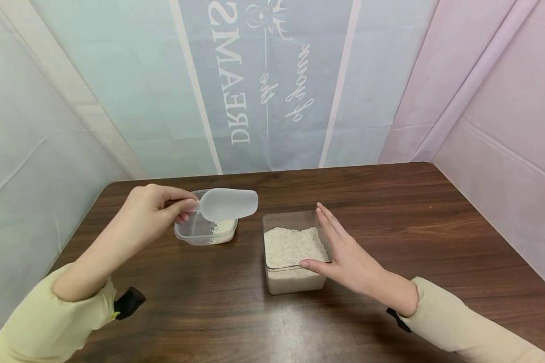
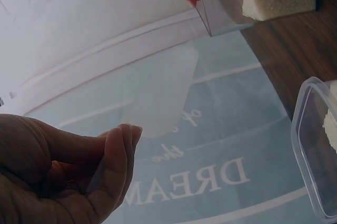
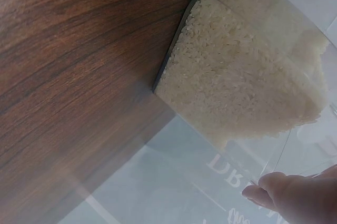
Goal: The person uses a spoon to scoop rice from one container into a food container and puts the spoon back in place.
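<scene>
Right hand laid flat against rice container, fingers straight. Scoop pinched by left hand above small tub. Little rice transferred; most remains.

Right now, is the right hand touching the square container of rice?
Touching. The head view shows the right hand with straight fingers laid flat against the side of the rice container and its thumb on the near rim.

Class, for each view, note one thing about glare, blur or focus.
Head: glare on the table, otherwise sharp. Left wrist: scoop is a pale blur, left hand soft. Right wrist: rice is sharp, fingertip blurred.
</scene>
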The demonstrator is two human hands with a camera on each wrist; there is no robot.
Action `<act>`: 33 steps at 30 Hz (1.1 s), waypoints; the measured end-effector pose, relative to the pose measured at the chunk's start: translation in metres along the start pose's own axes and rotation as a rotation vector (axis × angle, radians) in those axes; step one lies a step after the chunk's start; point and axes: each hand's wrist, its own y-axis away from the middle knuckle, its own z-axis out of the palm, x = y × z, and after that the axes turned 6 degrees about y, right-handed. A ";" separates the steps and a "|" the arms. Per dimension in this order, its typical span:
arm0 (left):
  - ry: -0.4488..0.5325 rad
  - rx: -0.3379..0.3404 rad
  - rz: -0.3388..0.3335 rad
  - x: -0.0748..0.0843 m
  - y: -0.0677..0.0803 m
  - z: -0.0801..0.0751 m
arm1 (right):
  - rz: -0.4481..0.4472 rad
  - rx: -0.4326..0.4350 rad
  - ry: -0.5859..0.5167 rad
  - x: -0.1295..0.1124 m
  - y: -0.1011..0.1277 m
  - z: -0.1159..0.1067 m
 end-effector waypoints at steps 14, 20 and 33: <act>0.010 -0.011 0.065 0.013 0.004 0.012 | 0.007 -0.003 0.010 0.000 0.001 0.001; -0.006 -0.006 0.128 0.020 0.002 0.018 | 0.011 -0.002 0.011 0.000 0.002 0.001; -0.025 -0.026 0.187 0.029 -0.002 0.027 | 0.010 -0.001 0.015 0.001 0.002 0.002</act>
